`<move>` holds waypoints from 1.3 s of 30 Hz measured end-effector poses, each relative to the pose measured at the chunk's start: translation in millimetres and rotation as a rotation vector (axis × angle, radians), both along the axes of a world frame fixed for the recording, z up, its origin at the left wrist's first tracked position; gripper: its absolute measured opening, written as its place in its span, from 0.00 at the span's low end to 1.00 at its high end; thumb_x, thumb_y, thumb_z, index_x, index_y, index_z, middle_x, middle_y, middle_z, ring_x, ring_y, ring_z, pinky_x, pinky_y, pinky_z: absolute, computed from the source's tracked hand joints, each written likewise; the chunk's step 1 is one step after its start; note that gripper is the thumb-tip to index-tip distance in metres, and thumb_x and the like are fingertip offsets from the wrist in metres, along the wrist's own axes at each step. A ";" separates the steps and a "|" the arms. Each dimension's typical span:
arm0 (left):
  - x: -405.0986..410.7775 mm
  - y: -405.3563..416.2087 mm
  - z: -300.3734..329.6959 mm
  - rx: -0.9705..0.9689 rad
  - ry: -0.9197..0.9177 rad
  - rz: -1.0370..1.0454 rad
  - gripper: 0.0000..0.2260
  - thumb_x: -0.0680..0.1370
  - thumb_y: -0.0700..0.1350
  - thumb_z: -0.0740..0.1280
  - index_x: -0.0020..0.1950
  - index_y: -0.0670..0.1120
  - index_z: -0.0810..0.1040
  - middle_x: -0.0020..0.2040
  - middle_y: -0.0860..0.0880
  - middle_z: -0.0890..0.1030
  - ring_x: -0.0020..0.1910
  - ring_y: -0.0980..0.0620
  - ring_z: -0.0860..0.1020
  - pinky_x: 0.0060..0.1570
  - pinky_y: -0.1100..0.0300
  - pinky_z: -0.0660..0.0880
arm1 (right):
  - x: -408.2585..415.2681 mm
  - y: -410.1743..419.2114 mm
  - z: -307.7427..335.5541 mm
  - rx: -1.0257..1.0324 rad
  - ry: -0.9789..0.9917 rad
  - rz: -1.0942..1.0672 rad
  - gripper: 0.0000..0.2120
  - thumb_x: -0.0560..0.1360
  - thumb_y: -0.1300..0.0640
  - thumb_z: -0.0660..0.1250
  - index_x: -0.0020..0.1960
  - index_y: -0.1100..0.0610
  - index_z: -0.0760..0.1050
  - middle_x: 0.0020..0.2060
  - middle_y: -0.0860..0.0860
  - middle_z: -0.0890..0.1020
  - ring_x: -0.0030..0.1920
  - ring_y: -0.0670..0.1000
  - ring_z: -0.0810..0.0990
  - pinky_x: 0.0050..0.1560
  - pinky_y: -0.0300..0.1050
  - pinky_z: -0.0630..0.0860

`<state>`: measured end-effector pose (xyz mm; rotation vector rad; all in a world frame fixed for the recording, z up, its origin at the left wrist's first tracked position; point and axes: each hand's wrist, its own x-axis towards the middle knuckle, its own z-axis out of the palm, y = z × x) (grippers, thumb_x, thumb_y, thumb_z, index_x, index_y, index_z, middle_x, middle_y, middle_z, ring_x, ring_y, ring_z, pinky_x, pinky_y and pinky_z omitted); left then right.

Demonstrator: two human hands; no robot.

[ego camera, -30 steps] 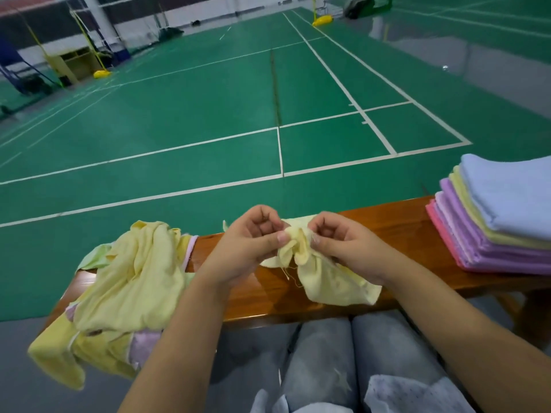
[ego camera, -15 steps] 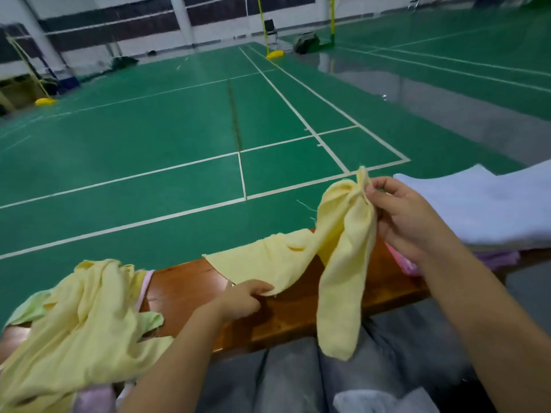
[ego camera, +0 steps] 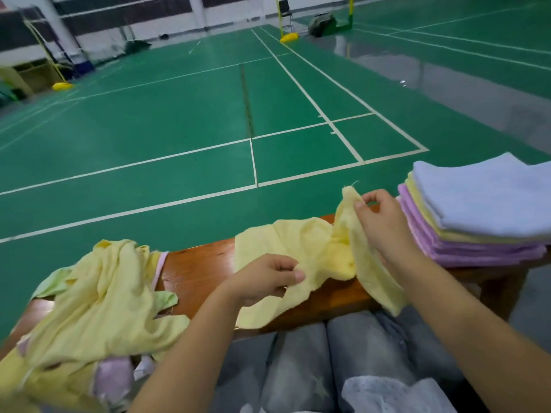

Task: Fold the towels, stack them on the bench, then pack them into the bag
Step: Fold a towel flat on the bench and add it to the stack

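A yellow towel (ego camera: pixel 298 242) lies partly spread across the middle of the wooden bench (ego camera: pixel 196 263). My right hand (ego camera: pixel 384 225) pinches one of its corners and holds it up near the folded stack. My left hand (ego camera: pixel 265 277) pinches the towel's near edge, low over the bench. A stack of folded towels (ego camera: pixel 477 210), lilac, yellow and pale blue on top, sits at the bench's right end. A crumpled heap of unfolded towels (ego camera: pixel 98 299), mostly yellow with pink and green, covers the left end. No bag is in view.
Beyond the bench stretches a green court floor (ego camera: pixel 179 114) with white lines. My knees in grey trousers (ego camera: pixel 313 362) press against the bench's near edge. Yellow net-post bases (ego camera: pixel 288 37) and a wall stand far off.
Both hands, earlier together on the bunched towel, have drawn apart. The right hand carried a corner rightward and up; the left hand stays low, and the towel now lies more spread on the bench.
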<state>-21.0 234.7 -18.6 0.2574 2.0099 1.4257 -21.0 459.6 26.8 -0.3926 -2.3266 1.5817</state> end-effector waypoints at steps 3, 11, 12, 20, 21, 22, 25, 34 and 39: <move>-2.4 15.0 0.7 0.033 -0.013 0.157 0.05 0.79 0.41 0.66 0.48 0.40 0.78 0.36 0.50 0.74 0.34 0.56 0.73 0.35 0.65 0.74 | 4.5 -20.0 -22.8 0.081 -0.064 0.084 0.05 0.80 0.54 0.60 0.51 0.56 0.71 0.54 0.51 0.70 0.48 0.48 0.71 0.53 0.43 0.68; 15.2 -30.2 -48.5 -0.390 0.212 0.584 0.27 0.78 0.52 0.67 0.74 0.47 0.63 0.66 0.48 0.72 0.64 0.48 0.72 0.61 0.54 0.73 | 13.6 -43.0 -88.7 0.014 -0.305 0.243 0.02 0.80 0.58 0.59 0.52 0.56 0.68 0.43 0.46 0.72 0.48 0.50 0.72 0.44 0.41 0.65; 28.0 -38.7 -55.3 -0.517 0.337 0.524 0.28 0.76 0.55 0.69 0.72 0.47 0.65 0.64 0.49 0.72 0.63 0.50 0.72 0.61 0.56 0.72 | 13.4 -46.5 -92.2 -0.008 -0.319 0.245 0.03 0.80 0.58 0.59 0.53 0.55 0.67 0.44 0.48 0.73 0.49 0.50 0.73 0.45 0.41 0.66; 86.4 -63.3 -109.4 -0.896 0.794 0.066 0.30 0.60 0.55 0.79 0.59 0.51 0.72 0.58 0.52 0.71 0.57 0.48 0.72 0.52 0.56 0.67 | 13.2 -71.8 -104.5 -0.114 -0.348 0.289 0.18 0.76 0.51 0.67 0.62 0.55 0.67 0.56 0.52 0.74 0.55 0.51 0.73 0.57 0.47 0.71; 85.7 -63.8 -111.6 -0.880 0.834 0.091 0.31 0.58 0.49 0.80 0.57 0.52 0.71 0.56 0.51 0.72 0.54 0.49 0.73 0.49 0.56 0.71 | 13.8 -72.3 -104.7 -0.095 -0.342 0.289 0.21 0.74 0.50 0.70 0.62 0.55 0.67 0.56 0.51 0.74 0.56 0.51 0.73 0.59 0.47 0.71; 84.1 -65.2 -113.3 -0.858 0.869 0.125 0.32 0.57 0.44 0.80 0.56 0.52 0.71 0.54 0.50 0.74 0.52 0.50 0.71 0.46 0.55 0.73 | 14.4 -72.2 -104.5 -0.077 -0.341 0.289 0.23 0.73 0.50 0.71 0.63 0.55 0.68 0.56 0.50 0.74 0.56 0.51 0.73 0.59 0.47 0.71; 76.0 -71.6 -113.9 -0.778 0.927 0.169 0.30 0.58 0.36 0.79 0.53 0.51 0.71 0.49 0.49 0.78 0.48 0.50 0.70 0.42 0.55 0.72 | 14.1 -69.1 -103.2 -0.080 -0.337 0.260 0.18 0.73 0.54 0.71 0.60 0.55 0.70 0.54 0.49 0.73 0.55 0.50 0.72 0.53 0.43 0.69; 62.0 -74.4 -77.0 -0.425 0.525 0.340 0.18 0.78 0.55 0.63 0.32 0.48 0.70 0.32 0.53 0.71 0.34 0.54 0.69 0.37 0.60 0.66 | 13.5 -56.1 -90.3 -0.283 -0.343 0.201 0.08 0.79 0.60 0.61 0.53 0.49 0.76 0.58 0.52 0.76 0.58 0.54 0.74 0.60 0.52 0.75; 64.9 -54.1 -50.3 -0.161 0.277 0.606 0.17 0.80 0.53 0.62 0.36 0.43 0.68 0.32 0.50 0.66 0.32 0.55 0.65 0.33 0.63 0.62 | 23.7 -39.4 -87.5 -0.146 -0.421 0.258 0.14 0.81 0.60 0.54 0.65 0.52 0.70 0.61 0.49 0.72 0.58 0.50 0.70 0.56 0.45 0.70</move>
